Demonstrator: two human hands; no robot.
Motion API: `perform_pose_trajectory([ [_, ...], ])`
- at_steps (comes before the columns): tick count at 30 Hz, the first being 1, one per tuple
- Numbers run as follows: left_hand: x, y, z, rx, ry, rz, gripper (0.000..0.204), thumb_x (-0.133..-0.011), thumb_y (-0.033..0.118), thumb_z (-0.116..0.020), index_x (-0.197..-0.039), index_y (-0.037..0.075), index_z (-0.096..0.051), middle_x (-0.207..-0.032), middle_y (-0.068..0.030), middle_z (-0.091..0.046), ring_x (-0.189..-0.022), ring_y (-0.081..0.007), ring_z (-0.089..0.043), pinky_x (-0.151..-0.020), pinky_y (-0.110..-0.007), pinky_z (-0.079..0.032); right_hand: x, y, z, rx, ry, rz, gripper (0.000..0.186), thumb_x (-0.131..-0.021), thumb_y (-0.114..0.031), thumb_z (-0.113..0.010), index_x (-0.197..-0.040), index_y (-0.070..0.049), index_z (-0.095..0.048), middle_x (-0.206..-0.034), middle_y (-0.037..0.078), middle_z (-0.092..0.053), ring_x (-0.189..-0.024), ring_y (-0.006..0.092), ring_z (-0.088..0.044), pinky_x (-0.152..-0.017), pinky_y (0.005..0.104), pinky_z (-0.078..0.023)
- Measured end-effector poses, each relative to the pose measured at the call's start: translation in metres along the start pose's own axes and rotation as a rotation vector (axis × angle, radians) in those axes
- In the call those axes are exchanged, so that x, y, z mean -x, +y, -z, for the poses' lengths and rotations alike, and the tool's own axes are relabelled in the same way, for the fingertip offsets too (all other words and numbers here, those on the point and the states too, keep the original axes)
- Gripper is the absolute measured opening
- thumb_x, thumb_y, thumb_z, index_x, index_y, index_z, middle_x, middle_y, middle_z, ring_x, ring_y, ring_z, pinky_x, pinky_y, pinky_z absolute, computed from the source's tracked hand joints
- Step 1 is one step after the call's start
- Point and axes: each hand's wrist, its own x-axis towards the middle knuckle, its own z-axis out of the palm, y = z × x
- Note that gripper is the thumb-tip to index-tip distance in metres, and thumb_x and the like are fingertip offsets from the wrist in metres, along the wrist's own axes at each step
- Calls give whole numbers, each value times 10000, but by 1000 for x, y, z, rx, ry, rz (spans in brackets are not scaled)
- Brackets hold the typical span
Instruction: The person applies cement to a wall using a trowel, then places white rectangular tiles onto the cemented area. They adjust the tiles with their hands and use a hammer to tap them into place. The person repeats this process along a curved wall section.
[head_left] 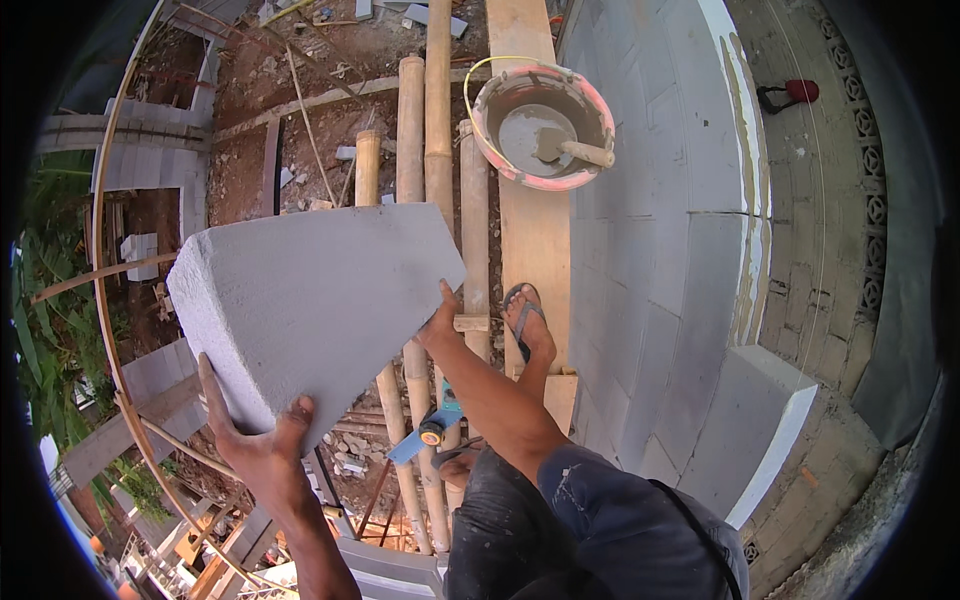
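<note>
A large light-grey concrete block (320, 290) is held up in front of me, tilted, above the bamboo poles. My left hand (262, 435) grips its near lower corner, thumb on the broad face and fingers along the narrow side. At the block's right end my right hand (440, 318) is closed on the edge, with part of its fingers hidden behind the block. Beyond my right hand, a pinkish bucket (598, 110) of grey mortar stands on a plank (535, 235). A trowel (590, 153) rests in it, its blade in the mortar.
Bamboo poles (438, 120) and the plank form a raised platform under my sandalled feet. Along the right runs a grey block wall (640, 260) with mortar on its top edge. A string line (815, 300) stretches beside it. Rubble-strewn ground (255, 80) lies below at left.
</note>
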Motion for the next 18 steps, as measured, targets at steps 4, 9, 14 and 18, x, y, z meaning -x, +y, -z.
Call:
perform_pose_trajectory([
  [4,-7,-16,-28,-67,-28,-66,1124,-517,417,-809,-1486,31,-391,-1428,-306,-426,-1336,-418,-395,-1126,-539,-282,-37,-4,26,-42,11,-30,672,-979,-550,-308,-1447,-76,-396,-1386,116,-506,-1258,309,-503,-1034,501,-424],
  [9,-12,-8,-42,-126,-78,-70,1154,-538,508,-804,-1500,44,-367,-1444,-303,-415,-1342,-429,-391,-1112,-558,-299,-48,-13,35,-75,120,-94,656,-985,-541,-371,-1453,-81,-385,-1417,125,-480,-1263,308,-501,-1024,488,-436],
  [14,-12,-19,-39,-147,-85,-113,965,-639,273,-747,-1500,40,-378,-1467,-253,-425,-1341,-372,-414,-1132,-456,-313,-23,-26,36,757,375,-151,606,-970,-472,-500,-1416,-66,-441,-1347,147,-533,-1195,267,-555,-935,388,-505],
  [18,-14,-25,-31,-159,-100,-151,932,-683,206,-746,-1513,47,-353,-1517,-228,-375,-1384,-350,-372,-1151,-455,-277,78,-121,32,1445,70,-149,485,-943,-409,-564,-1244,-28,-549,-1160,129,-627,-1101,236,-595,-908,365,-480],
])
